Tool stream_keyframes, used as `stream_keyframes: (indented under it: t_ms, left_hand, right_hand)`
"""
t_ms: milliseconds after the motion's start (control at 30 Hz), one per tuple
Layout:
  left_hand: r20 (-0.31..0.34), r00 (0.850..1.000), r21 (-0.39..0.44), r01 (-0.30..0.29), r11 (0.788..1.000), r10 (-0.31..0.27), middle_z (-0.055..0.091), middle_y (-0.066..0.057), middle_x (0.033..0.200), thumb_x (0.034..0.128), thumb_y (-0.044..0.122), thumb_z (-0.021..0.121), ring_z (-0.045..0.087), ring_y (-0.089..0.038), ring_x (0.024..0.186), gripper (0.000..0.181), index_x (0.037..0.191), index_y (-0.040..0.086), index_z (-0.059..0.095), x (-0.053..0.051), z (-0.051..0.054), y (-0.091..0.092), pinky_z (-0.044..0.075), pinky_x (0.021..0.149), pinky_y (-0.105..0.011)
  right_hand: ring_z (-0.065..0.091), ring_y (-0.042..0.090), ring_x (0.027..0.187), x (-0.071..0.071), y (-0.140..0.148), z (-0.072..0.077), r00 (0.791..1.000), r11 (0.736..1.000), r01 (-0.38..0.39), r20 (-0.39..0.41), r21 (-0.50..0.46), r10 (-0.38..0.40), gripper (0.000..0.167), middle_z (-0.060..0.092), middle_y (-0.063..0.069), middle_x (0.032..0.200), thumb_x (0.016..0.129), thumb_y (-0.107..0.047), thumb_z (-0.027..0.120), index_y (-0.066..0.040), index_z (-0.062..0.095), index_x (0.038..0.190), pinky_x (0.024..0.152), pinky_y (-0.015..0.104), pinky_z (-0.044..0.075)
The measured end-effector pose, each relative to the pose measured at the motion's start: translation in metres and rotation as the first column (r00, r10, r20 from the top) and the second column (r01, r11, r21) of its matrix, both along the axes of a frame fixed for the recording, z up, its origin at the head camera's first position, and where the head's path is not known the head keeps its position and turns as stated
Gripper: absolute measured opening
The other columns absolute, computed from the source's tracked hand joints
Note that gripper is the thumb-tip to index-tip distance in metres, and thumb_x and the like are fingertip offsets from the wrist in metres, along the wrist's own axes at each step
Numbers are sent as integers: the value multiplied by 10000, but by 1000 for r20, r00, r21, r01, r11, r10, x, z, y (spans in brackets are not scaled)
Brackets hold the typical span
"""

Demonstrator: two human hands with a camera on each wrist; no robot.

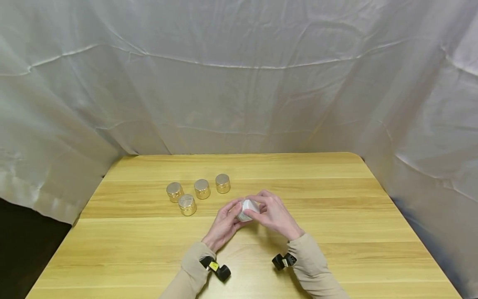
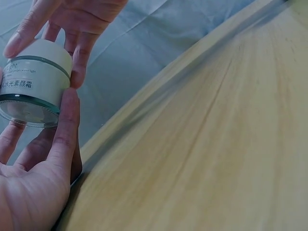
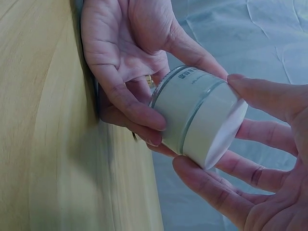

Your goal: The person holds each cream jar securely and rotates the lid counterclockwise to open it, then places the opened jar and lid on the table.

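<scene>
A white cosmetic cream jar (image 1: pixel 247 211) with a white lid is held tilted between both hands above the wooden table. In the left wrist view, the jar (image 2: pixel 36 79) shows printed text and a clear glass base. My left hand (image 1: pixel 224 226) grips the jar's body with thumb and fingers around its glass side. The right hand (image 1: pixel 274 214) holds the lid end, its thumb and fingers spread around the rim. In the right wrist view, the white lid (image 3: pixel 216 130) sits on the jar, and the fingers (image 3: pixel 207 185) of my right hand touch its edge.
Several gold-lidded jars stand on the table (image 1: pixel 336 199) left of the hands: one (image 1: pixel 174 192) farthest left, a near one (image 1: pixel 187 205), a middle one (image 1: pixel 202 189) and one (image 1: pixel 223 183) farther back. Grey cloth (image 1: pixel 239 99) hangs behind the table.
</scene>
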State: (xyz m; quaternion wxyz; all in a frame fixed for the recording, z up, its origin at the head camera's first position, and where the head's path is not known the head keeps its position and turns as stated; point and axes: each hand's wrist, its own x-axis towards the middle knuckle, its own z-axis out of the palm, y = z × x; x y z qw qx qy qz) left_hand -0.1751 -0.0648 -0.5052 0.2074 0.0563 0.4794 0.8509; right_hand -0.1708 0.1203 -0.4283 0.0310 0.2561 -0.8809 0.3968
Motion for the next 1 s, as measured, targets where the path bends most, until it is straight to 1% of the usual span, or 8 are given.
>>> stream_keyframes:
  t_ms: [133, 300, 533, 633, 700, 767, 867, 1000]
  left_hand:
    - [-16, 1000, -7, 2, 1000, -2, 533, -42, 1293, 1019, 313, 587, 635, -140, 1082, 437, 1393, 102, 508, 0, -1, 0, 562, 1029, -326]
    - [-12, 1000, -2, -1, 1000, 1, 535, -55, 1296, 1016, 301, 592, 634, -145, 1085, 428, 1387, 101, 518, 0, -2, 0, 564, 1026, -325]
    - [1, 1000, 6, 6, 1000, -6, 519, -67, 1340, 1011, 329, 593, 604, -169, 1164, 502, 1426, 71, 477, 1, -1, 0, 550, 1056, -343]
    - [4, 1000, 8, 4, 1000, -4, 517, -76, 1341, 1007, 344, 599, 611, -178, 1165, 493, 1415, 91, 487, 2, 0, 0, 547, 1063, -353]
    - [1, 1000, 10, 8, 1000, -8, 512, -88, 1356, 1014, 347, 585, 614, -182, 1171, 475, 1411, 103, 494, 1, 0, 0, 540, 1075, -362]
    - [-2, 1000, 8, 15, 1000, -15, 504, -85, 1368, 1024, 345, 567, 613, -179, 1177, 447, 1405, 122, 500, 1, -1, -1, 531, 1089, -368]
    - [-14, 999, 3, 35, 999, -35, 496, -72, 1377, 1044, 342, 526, 609, -174, 1188, 426, 1416, 138, 495, 2, -2, -1, 512, 1114, -393]
    - [-26, 997, 2, 67, 998, -67, 496, -58, 1390, 1051, 353, 503, 613, -174, 1205, 449, 1444, 137, 477, 1, -2, -2, 478, 1149, -441]
  right_hand:
    - [673, 201, 837, -1, 1, 1, 1000, 1000, -9, -7, -4, 9, 387, 669, 125, 994, 886, -207, 768, 6, 702, 1203, 709, 210, 616]
    - [662, 198, 875, 0, 1, 1, 1000, 1000, -9, -13, 4, 9, 379, 676, 118, 1011, 874, -191, 779, -13, 709, 1201, 733, 222, 622]
    - [667, 257, 1005, 2, 2, 4, 996, 998, -32, -84, 60, 37, 419, 705, 119, 1142, 824, -190, 824, -99, 718, 1219, 839, 421, 603]
    - [670, 266, 1044, 1, 3, 2, 994, 998, -45, -96, 51, 50, 420, 706, 114, 1167, 829, -183, 822, -101, 713, 1226, 881, 436, 608]
    - [667, 274, 1064, 0, 4, 1, 996, 999, -45, -82, 30, 47, 435, 698, 120, 1193, 837, -196, 818, -88, 701, 1242, 904, 440, 608]
    - [676, 266, 1028, 0, 4, 0, 998, 1000, -22, -52, 12, 22, 445, 682, 120, 1206, 867, -237, 792, -75, 680, 1267, 879, 418, 621]
    - [682, 222, 933, 1, 3, -1, 999, 999, 47, -25, -1, -47, 448, 672, 105, 1180, 903, -310, 747, -61, 671, 1268, 813, 371, 622]
    - [656, 161, 808, 1, 0, -1, 990, 993, 118, -77, 25, -116, 390, 690, 84, 1072, 916, -342, 720, -50, 710, 1174, 709, 290, 583]
